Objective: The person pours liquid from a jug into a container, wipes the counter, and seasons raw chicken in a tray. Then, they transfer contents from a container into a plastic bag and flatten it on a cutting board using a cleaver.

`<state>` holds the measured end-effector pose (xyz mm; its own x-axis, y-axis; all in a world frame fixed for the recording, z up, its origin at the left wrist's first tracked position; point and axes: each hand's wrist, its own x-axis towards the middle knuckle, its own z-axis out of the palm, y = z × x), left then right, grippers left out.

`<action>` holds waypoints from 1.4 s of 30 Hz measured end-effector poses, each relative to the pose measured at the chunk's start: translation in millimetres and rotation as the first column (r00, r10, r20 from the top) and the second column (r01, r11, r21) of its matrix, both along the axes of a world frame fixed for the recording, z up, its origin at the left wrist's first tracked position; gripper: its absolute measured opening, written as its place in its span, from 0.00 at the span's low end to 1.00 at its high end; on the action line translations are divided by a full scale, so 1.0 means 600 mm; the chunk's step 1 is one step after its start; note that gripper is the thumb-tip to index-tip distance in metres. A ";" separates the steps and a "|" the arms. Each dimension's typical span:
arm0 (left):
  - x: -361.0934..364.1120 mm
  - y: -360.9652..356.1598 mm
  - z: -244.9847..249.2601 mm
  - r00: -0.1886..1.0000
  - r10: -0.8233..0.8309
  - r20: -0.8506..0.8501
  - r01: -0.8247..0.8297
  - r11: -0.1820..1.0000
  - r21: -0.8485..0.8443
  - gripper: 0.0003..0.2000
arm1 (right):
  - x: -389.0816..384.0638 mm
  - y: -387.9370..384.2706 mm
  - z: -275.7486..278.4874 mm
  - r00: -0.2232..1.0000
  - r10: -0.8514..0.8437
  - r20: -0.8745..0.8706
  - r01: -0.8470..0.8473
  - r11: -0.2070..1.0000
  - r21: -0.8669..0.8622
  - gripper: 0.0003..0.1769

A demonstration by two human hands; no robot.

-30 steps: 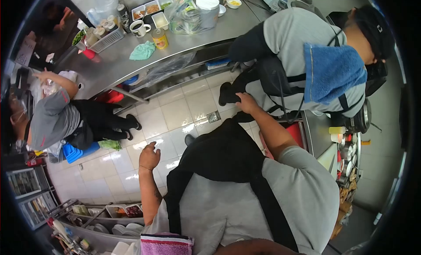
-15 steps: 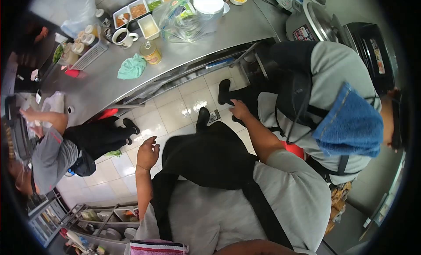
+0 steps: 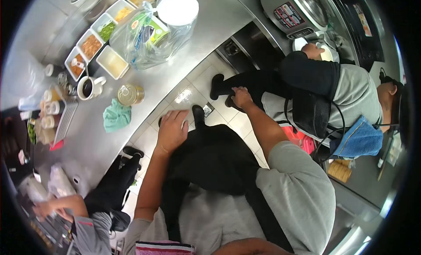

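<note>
A steel counter [image 3: 215,27] curves across the upper left. The left hand [image 3: 172,131], loosely spread and empty, hovers at its edge near a green cloth [image 3: 116,116]. The right hand [image 3: 241,97], fingers together and empty, hangs beside a crouching co-worker [image 3: 351,93].

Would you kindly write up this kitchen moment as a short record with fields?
place: kitchen with a tiled floor and a curved steel counter
left hand: open, empty, palm down by the counter's edge
right hand: fingers curled, nothing seen in it, beside a co-worker
on the counter: green cloth, tin can, mug, plastic bag, rice cooker
others: the co-worker carries a blue towel; another person is at lower left
</note>
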<state>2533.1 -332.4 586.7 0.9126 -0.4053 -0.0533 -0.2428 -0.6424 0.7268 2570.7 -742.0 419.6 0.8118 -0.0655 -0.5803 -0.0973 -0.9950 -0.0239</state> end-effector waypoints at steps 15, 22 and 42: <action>0.276 -0.093 -0.107 0.940 -0.075 0.332 -0.005 0.972 0.233 0.18 | 0.286 -0.118 -0.332 0.755 -0.574 0.317 0.525 0.819 0.232 0.39; 0.280 -0.106 -0.119 0.954 -0.044 0.295 -0.046 0.956 0.291 0.24 | 0.442 -0.297 -0.429 0.441 -0.828 0.348 0.600 0.560 0.572 0.34; 0.283 -0.110 -0.117 0.943 -0.048 0.329 -0.086 0.921 0.381 0.21 | 0.669 -0.529 -0.270 -0.059 -0.919 -0.389 -0.180 -0.374 0.910 0.17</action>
<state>2702.9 -398.1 516.6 0.9126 -0.3965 0.0997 -0.4074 -0.8614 0.3032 2972.3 -1059.4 257.3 0.5339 -0.7934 -0.2923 0.2086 0.4586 -0.8638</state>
